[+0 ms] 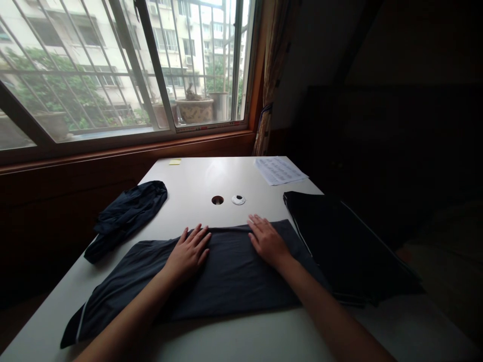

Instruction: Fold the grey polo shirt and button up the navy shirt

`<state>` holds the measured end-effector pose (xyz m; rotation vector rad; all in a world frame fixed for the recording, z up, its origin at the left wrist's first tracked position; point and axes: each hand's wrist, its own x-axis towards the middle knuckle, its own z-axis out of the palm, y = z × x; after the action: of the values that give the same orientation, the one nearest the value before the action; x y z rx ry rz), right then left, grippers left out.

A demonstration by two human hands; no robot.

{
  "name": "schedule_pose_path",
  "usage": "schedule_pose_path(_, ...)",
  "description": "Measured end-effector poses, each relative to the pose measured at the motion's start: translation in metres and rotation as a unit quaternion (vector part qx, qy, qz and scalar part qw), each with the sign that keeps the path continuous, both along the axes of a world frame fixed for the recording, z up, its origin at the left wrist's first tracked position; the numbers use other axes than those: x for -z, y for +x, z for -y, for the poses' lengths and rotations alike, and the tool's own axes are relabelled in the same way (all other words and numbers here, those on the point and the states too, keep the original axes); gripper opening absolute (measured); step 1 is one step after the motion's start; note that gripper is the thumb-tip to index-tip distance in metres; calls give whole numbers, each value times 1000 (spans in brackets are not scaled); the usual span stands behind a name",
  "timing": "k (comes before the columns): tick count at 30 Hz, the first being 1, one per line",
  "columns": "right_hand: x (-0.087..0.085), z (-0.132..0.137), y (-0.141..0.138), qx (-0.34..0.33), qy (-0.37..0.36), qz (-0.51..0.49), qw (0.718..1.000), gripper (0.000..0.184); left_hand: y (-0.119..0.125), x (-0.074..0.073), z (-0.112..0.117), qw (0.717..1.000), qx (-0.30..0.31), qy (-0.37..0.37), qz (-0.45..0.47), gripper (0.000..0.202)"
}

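Observation:
A dark grey-blue garment (pixel 230 271) lies spread flat across the front of the white table (pixel 188 196), its long side running left to right. It looks like a pair of trousers, with a pale stripe near its left end. My left hand (pixel 188 251) rests flat on the cloth left of its middle, fingers apart, near the far edge. My right hand (pixel 267 241) lies on the right part of the cloth, fingers stretched toward the far edge and slightly blurred. Neither hand grips anything.
A crumpled dark garment (pixel 132 213) lies at the table's left edge. Folded black clothing (pixel 343 246) with pale piping sits on the right. Printed sheets (pixel 281 171), a yellow note (pixel 174 162), a round cable hole (pixel 218 200) and its white cover (pixel 238 200) are farther back, before a barred window.

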<state>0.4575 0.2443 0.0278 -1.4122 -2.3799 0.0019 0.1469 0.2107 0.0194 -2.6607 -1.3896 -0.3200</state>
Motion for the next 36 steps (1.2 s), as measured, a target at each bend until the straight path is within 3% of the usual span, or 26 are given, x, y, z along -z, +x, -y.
schedule_pose_path(3,0,15,-31,-123,-20,-8,992,47,17,-2,3,999,47,-7,-7,51)
schedule_pose_path(5,3,19,-45,-143,-41,-12,989,49,25,0,2,998,59,-19,-1,52)
schedule_pose_path(9,8,14,-42,-95,-72,10,993,55,20,4,-3,999,24,-28,17,56)
schedule_pose_path(17,15,-2,26,14,-78,68,995,63,-36,1,3,998,-10,-58,-9,61)
schedule_pose_path(22,25,-5,56,93,-64,80,990,65,-59,1,9,998,-17,-57,-14,60)
schedule_pose_path(31,33,-11,63,151,-45,91,983,70,-110,7,19,996,-73,-57,-14,60)
schedule_pose_path(36,36,-13,64,174,-22,82,981,62,-132,9,26,993,-100,-66,-9,59)
